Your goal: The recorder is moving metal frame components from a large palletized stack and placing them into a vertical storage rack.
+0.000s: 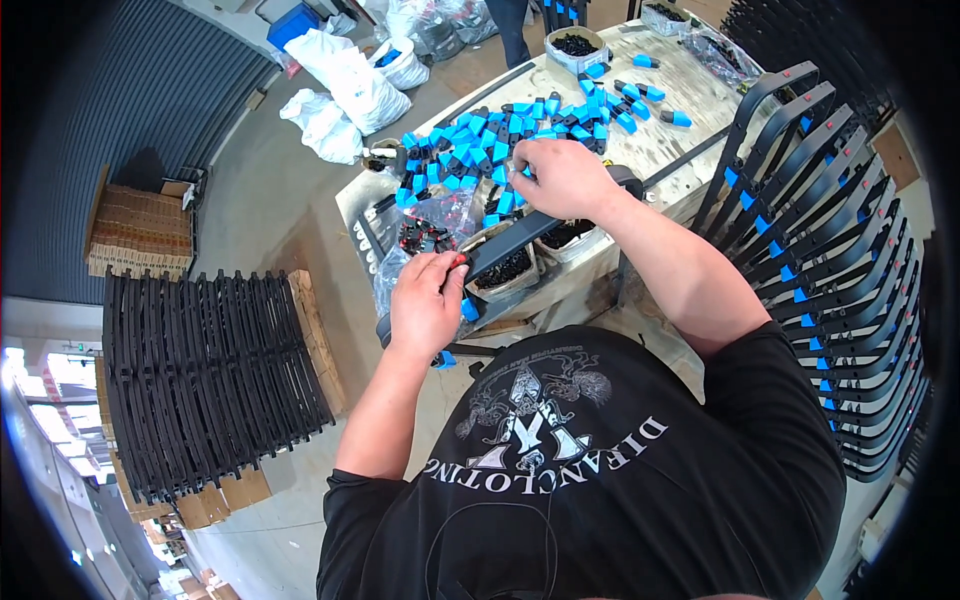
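At the centre of the frame a long black rigid plastic bar [520,240] is steadied by the left hand [425,305] — fingers pinched on a small red piece [459,261] — while the right hand [562,177] closes over small blue-and-black plastic clips [470,150] on the worktable [690,85]; the bar is judged light, stiff, best gripped near its end.

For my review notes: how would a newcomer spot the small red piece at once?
Start at the worn workbench strewn with blue-and-black clips. At its near edge the left hand steadies a long black bar. The red piece sits at its fingertips, the only red part there.
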